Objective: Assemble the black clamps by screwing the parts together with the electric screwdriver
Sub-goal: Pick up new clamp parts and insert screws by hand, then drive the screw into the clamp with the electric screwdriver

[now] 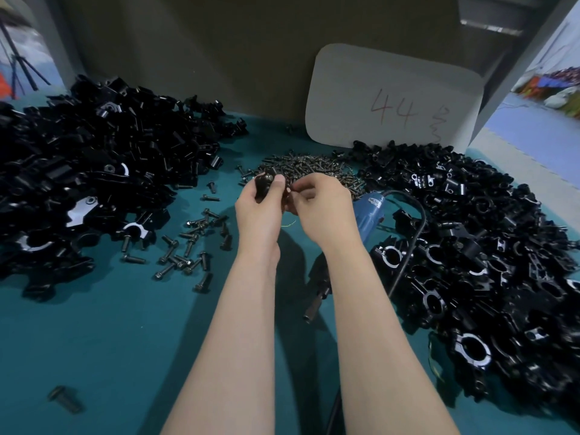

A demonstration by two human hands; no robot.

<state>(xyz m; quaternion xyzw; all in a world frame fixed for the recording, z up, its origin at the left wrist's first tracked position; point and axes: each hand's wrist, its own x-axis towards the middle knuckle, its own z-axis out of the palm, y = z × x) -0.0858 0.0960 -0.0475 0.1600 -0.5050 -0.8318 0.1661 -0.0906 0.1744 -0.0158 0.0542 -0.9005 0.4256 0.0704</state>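
Note:
My left hand (259, 211) grips a black clamp part (263, 183) above the green table, thumb curled over its top. My right hand (323, 208) is right beside it, fingertips pinching something small at the part's side; what it pinches is hidden by the fingers. The blue electric screwdriver (370, 211) lies on the table just right of my right hand, its black tip (315, 304) pointing toward me under my right forearm. A heap of small screws (314, 167) lies just behind my hands.
A large pile of black clamp parts (94, 171) fills the left of the table (125, 340). Another pile of black clamps (486, 262) fills the right. Loose bolts (188, 246) are scattered left of my hands. A grey card marked 44 (395, 102) leans at the back.

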